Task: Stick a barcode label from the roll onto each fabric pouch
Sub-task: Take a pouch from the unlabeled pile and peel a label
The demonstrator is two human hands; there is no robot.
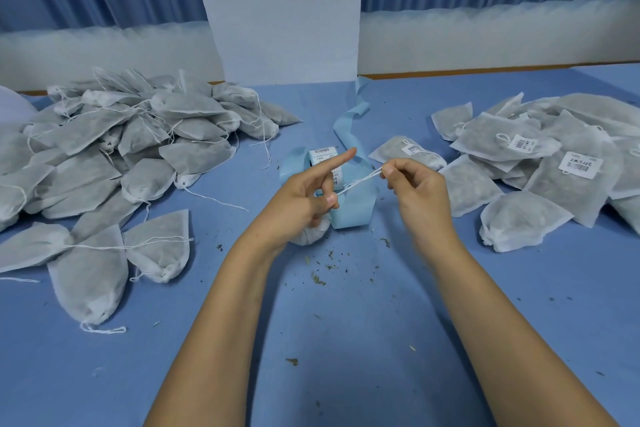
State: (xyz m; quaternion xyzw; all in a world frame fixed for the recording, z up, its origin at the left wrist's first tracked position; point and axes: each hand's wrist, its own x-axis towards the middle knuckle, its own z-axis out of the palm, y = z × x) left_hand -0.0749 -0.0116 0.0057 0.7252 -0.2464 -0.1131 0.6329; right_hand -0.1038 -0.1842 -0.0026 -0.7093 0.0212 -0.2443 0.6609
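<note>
My left hand (311, 191) grips a grey fabric pouch (310, 234) by its gathered neck, forefinger pointing up; most of the pouch is hidden under the hand. My right hand (412, 184) pinches the pouch's white drawstring (360, 182) and holds it taut between both hands. Just behind the hands stands the barcode label roll (323, 156) with its pale blue backing strip (349, 121) trailing toward the back. A heap of unlabelled pouches (121, 142) lies at the left. At the right lies a heap of labelled pouches (554, 156).
Blue cloth (346, 340) covers the table, strewn with small dried herb crumbs (318, 279) in front of the hands. A white pillar (284, 10) and blue curtains stand behind. Loose pouches (90, 270) with trailing strings lie at the near left.
</note>
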